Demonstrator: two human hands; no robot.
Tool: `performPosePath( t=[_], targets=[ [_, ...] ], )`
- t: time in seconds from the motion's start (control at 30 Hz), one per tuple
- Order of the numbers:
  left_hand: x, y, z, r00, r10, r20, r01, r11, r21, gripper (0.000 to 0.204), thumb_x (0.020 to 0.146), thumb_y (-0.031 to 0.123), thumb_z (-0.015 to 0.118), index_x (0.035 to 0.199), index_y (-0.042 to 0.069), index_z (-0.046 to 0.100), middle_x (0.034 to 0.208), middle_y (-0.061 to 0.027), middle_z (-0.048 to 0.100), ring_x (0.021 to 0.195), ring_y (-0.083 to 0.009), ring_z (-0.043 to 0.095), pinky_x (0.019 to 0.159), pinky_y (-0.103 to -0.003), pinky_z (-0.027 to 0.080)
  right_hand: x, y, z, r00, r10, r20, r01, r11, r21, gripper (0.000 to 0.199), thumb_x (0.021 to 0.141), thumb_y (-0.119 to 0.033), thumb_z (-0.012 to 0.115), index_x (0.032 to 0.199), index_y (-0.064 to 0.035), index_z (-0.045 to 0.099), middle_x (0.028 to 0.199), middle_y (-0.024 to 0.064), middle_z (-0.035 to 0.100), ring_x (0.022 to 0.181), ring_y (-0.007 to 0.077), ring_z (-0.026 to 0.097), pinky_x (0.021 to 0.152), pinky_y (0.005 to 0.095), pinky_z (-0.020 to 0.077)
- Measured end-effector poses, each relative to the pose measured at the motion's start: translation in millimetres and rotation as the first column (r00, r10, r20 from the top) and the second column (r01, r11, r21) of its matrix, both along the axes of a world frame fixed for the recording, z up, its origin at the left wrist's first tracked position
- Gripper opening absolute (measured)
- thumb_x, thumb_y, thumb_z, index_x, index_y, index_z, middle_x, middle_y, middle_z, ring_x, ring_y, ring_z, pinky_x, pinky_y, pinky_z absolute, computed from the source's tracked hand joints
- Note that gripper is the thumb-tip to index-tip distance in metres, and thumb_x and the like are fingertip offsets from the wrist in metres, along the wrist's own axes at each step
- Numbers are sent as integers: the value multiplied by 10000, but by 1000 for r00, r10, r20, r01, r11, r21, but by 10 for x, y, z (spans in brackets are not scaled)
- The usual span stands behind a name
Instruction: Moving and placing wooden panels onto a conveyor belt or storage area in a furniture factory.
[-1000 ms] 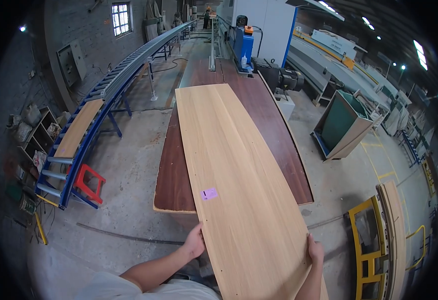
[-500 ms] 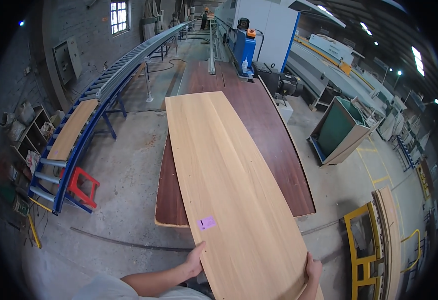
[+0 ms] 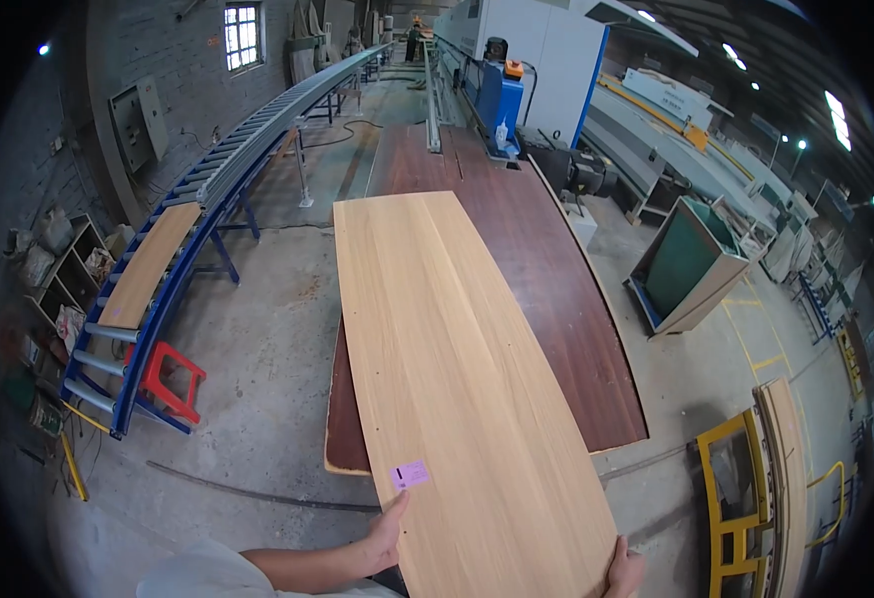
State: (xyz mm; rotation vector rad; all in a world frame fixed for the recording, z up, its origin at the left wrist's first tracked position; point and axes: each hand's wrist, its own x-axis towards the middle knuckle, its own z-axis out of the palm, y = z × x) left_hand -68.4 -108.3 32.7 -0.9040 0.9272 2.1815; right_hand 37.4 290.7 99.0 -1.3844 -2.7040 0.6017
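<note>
Both hands on near end of light wood panel (image 3: 457, 389)

L hand (image 3: 389, 533) grips its left edge, R hand (image 3: 624, 573) its right corner; panel's long axis runs straight away from person, lying over dark worktop (image 3: 556, 289).

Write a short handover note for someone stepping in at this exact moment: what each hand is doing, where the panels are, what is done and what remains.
Left hand: grips the near left edge of the light wood panel, just below a small purple label.
Right hand: holds the panel's near right corner.
The light panel lies lengthwise over the dark brown board, overhanging its near end.
Done: panel is on the board.
Left: it sits skewed left; squaring it up probably remains.
</note>
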Motion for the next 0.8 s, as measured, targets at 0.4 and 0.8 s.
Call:
performPosePath(
  t=[0.4, 0.8],
  targets=[
    [83, -714, 360, 995, -81, -57, 86, 991, 102, 570, 1009, 512, 468, 1432, 131, 457, 1405, -76, 551, 1277, -248, 542, 1043, -471, 460, 324, -579, 313, 986, -89, 140, 82, 995, 56, 713, 935, -601, 513, 1101, 69, 690, 1047, 325, 670, 1057, 454, 646, 935, 471, 497],
    [979, -1878, 311, 998, -11, -56, 19, 988, 155, 587, 979, 530, 522, 1412, 136, 478, 1367, -71, 573, 1231, -232, 566, 987, -460, 495, 1145, -1511, 400, 993, 39, 112, -70, 956, 286, 565, 966, -579, 478, 1067, -109, 775, 877, 226, 733, 866, 348, 724, 827, 474, 558]
  ],
)
